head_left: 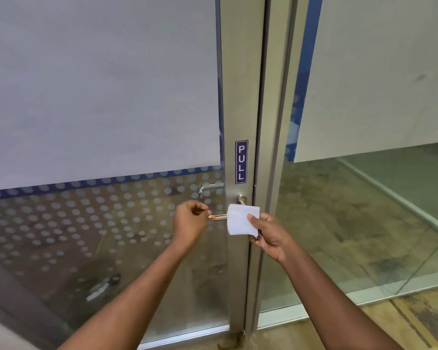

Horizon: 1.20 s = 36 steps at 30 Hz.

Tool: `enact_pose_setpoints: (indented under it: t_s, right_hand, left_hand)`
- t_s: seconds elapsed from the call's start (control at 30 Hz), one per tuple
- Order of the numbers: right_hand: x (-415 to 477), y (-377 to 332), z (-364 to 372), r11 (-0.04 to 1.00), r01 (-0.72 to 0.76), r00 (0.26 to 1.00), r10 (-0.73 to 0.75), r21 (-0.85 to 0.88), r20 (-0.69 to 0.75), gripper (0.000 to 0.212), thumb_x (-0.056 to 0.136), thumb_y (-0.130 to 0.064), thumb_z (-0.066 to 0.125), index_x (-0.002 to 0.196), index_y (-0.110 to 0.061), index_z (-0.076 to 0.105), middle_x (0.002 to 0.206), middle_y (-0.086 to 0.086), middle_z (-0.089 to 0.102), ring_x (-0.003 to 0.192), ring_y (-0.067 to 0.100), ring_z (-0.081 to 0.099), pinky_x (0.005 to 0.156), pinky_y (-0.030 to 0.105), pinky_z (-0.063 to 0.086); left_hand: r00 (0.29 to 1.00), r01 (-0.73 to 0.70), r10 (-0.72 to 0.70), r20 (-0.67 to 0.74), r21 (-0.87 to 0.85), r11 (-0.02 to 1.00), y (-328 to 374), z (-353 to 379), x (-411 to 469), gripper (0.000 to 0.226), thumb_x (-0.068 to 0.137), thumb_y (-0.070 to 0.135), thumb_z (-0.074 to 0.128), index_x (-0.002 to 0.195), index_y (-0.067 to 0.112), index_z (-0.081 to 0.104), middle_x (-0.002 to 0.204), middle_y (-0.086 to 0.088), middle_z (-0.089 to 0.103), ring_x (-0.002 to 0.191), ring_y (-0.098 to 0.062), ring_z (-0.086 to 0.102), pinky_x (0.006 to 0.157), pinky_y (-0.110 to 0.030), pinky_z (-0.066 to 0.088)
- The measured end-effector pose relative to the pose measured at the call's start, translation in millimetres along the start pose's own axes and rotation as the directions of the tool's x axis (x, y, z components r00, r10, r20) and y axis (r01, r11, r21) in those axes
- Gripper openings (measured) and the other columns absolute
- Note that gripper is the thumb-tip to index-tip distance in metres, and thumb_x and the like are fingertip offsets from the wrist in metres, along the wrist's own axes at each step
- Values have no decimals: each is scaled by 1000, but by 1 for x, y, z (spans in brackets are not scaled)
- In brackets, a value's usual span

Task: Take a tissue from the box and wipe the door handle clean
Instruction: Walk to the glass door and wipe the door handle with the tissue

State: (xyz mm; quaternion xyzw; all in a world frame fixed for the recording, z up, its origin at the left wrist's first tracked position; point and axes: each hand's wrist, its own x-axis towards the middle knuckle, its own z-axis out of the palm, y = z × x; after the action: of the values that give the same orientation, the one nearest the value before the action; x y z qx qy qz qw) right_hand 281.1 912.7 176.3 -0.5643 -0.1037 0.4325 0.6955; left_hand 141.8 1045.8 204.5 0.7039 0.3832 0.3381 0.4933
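Observation:
A silver lever door handle [242, 199] sticks out of the metal door frame below a blue PULL sticker [241, 162]. Its lever runs left and is mostly hidden. My left hand [190, 221] grips the lever's free end, of which only a short shiny piece [217, 217] shows. My right hand [271, 237] pinches a folded white tissue [242, 219] and holds it against the lever just below the handle's base. No tissue box is in view.
The glass door [106, 223] has a frosted upper panel and a dotted band; a second handle [209, 188] shows through it on the far side. To the right stands a fixed glass panel [364, 210] over a wooden floor [402, 322].

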Motion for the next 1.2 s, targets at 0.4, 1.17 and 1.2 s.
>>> enact_pose_setpoints:
  t_s: [0.4, 1.17, 1.2]
  right_hand:
    - [50, -29, -25, 630, 372, 745, -641, -682, -186, 16, 94, -8, 47, 102, -6, 61, 98, 15, 65, 88, 25, 58, 74, 26, 37]
    - [63, 44, 2, 298, 529, 771, -561, -794, 303, 46, 99, -9, 37, 145, -12, 33, 156, 6, 26, 146, 17, 14, 115, 26, 17]
    - [63, 46, 1, 305, 532, 771, -560, -790, 303, 47, 99, -10, 36, 145, -12, 32, 157, 4, 25, 147, 15, 13, 115, 25, 16]
  left_hand:
    - [685, -383, 719, -115, 783, 490, 16, -45, 57, 51, 91, 24, 59, 137, 8, 45, 152, -20, 31, 139, -35, 30, 113, -45, 31]
    - [738, -283, 674, -31, 892, 352, -8, -71, 106, 74, 93, 46, 45, 152, 23, 5, 159, -23, -2, 146, -35, -10, 120, -48, 3]
    - [733, -286, 679, -33, 892, 351, -8, -71, 106, 74, 93, 45, 45, 152, 22, 7, 158, -24, -1, 146, -37, -8, 120, -48, 4]
